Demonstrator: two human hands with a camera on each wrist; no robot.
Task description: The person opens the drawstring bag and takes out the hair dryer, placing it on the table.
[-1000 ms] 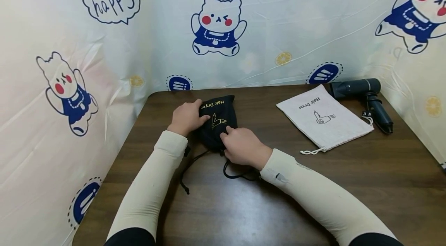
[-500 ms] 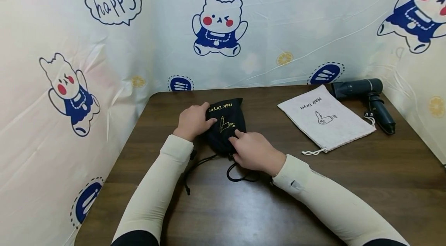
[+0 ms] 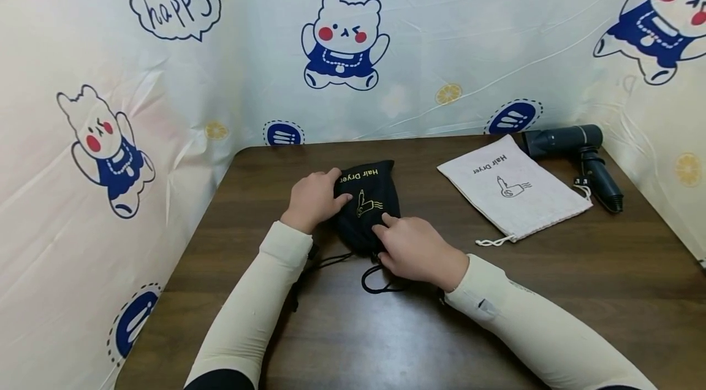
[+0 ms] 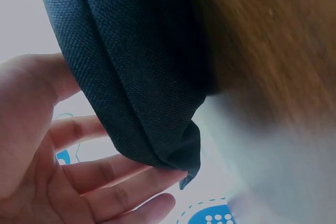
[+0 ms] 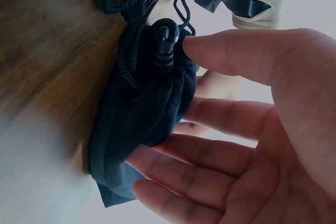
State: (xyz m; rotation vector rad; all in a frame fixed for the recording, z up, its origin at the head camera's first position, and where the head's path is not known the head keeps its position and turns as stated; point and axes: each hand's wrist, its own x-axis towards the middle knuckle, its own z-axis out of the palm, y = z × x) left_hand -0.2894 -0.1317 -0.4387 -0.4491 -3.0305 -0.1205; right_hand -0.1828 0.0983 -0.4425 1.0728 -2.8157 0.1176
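In the head view, a black drawstring pouch [image 3: 366,209] printed "Hair Dryer" in yellow lies on the table between both hands. My left hand [image 3: 314,198] touches its left edge, thumb over the top face. In the left wrist view, the nearly straight fingers [image 4: 113,174] lie against the dark cloth. My right hand [image 3: 419,249] is at the lower right of the pouch, a finger resting on its face. The right wrist view has the thumb beside the cord lock [image 5: 165,43] and loosely extended fingers along the cloth. The pouch's underside is hidden.
To the right lies a white drawstring pouch [image 3: 510,184], also printed "Hair Dryer". A dark hair dryer [image 3: 568,141] rests behind it, near the table's back right corner. Black cords [image 3: 375,282] trail from the black pouch. A printed curtain [image 3: 419,40] borders the brown table [image 3: 353,341].
Both hands and the black pouch have shifted to the right and slightly nearer along the table. The white pouch and hair dryer have stayed in place.
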